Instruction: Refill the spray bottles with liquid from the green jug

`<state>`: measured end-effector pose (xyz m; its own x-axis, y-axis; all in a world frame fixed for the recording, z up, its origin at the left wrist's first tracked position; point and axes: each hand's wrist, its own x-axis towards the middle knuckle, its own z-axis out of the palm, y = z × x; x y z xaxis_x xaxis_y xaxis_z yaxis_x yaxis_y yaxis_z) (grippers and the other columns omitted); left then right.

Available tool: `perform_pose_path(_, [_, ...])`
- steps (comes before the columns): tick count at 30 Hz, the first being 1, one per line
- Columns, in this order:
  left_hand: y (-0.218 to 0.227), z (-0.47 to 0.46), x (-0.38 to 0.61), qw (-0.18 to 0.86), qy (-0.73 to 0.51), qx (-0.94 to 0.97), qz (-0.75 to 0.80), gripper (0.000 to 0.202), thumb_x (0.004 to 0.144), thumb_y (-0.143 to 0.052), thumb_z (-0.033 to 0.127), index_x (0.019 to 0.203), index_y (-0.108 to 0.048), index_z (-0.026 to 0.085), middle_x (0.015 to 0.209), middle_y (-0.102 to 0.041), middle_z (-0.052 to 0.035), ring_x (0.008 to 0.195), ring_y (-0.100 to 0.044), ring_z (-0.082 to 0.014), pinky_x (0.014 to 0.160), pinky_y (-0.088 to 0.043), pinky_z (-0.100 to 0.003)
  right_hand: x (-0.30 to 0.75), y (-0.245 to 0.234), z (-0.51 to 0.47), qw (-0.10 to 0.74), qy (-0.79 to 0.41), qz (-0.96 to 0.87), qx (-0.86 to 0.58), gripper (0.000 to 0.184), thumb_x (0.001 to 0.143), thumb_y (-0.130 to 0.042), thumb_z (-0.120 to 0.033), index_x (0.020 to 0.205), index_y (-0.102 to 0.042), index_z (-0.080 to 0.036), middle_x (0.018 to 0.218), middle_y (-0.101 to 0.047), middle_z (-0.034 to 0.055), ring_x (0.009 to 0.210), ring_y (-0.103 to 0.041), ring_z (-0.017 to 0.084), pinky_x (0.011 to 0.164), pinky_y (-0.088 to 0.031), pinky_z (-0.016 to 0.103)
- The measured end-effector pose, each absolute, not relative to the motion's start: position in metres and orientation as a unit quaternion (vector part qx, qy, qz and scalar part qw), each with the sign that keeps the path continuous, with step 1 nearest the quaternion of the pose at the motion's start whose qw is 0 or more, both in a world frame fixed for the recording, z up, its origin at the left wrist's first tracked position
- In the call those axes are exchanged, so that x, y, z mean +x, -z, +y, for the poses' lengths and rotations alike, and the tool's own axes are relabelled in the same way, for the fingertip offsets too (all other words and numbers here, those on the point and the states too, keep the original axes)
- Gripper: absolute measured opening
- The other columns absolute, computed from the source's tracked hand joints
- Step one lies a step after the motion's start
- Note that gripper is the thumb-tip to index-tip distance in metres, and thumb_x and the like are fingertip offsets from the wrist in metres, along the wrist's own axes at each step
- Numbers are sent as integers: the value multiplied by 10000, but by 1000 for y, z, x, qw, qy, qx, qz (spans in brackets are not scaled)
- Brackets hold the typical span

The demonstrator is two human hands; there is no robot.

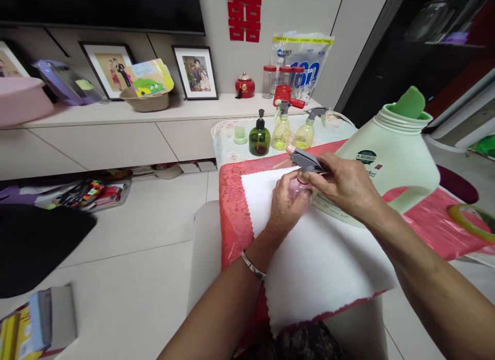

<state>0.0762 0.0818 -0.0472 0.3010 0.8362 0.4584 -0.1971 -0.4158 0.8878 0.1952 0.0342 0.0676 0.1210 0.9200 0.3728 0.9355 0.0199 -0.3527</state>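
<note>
My left hand [285, 202] is wrapped round the body of a small pink spray bottle [297, 186], holding it upright over a white cloth [313, 257]. At the bottle's neck, my right hand [344, 182] grips its grey spray head [305, 159], with thumb and fingers closed on it. Whether the head is fully seated cannot be made out. Just behind my right hand stands a large pale green detergent jug [390, 153]. Its mouth has a green piece [410, 103] sticking up from it.
Behind the cloth stand a dark green pump bottle [259, 137], two yellowish spray bottles [281, 133] and a pale green cap [240, 135]. Red plastic sheeting [235, 215] covers part of the table. Beyond is a cabinet [116, 138] with picture frames. Yellow tape [469, 223] lies right.
</note>
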Motion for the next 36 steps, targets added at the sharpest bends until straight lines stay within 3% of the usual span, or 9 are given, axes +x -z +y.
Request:
perform_pose_path(4, [44,81,75,474,-525,657,259,386,861,-651,290,1234,-561,237,1233,-683,-87,1146,-628,-280,1043,-470,-449,199,-68,35,270,-4,-670,-692,203,810,-673,-361,767,-589,-181,645,-570,-11,563,-441,116,571,-299,253])
perform_pose_path(9, [41,80,74,471,-522,660,265,378,863,-643,275,1230,-562,239,1234,-688,-79,1155,-631,-264,1048,-469,-439,205,-57,37,342,-28,-669,-660,201,789,-731,-356,861,-657,-183,727,-640,-4,638,-522,135,613,-351,258])
perform_pose_path(14, [43,80,75,469,-531,657,257,384,866,-659,294,1233,-565,233,1245,-685,-96,1154,-636,-281,1044,-479,-472,204,-48,36,360,-17,-649,-670,266,774,-747,-408,766,-620,-175,671,-607,-2,604,-512,132,567,-337,259])
perform_pose_path(22, [46,81,80,468,-583,636,192,466,912,-668,340,1320,-461,249,1344,-627,-120,1275,-605,-261,1096,-468,-447,195,-27,35,468,-3,-640,-609,211,829,-719,-370,923,-667,-188,815,-689,10,706,-645,151,666,-485,263])
perform_pose_path(30, [51,80,79,432,-587,646,228,390,903,-654,245,1272,-531,257,1268,-664,-91,1205,-629,-259,1062,-480,-446,177,-1,41,528,75,-545,-647,297,811,-738,-462,904,-625,-203,826,-633,23,748,-592,180,718,-494,330])
perform_pose_path(36, [48,80,77,438,-577,651,228,341,920,-622,238,1254,-550,232,1285,-663,-104,1240,-616,-263,1088,-464,-436,167,-2,36,532,43,-567,-627,210,920,-607,-390,899,-690,-198,876,-639,56,882,-593,198,788,-492,329])
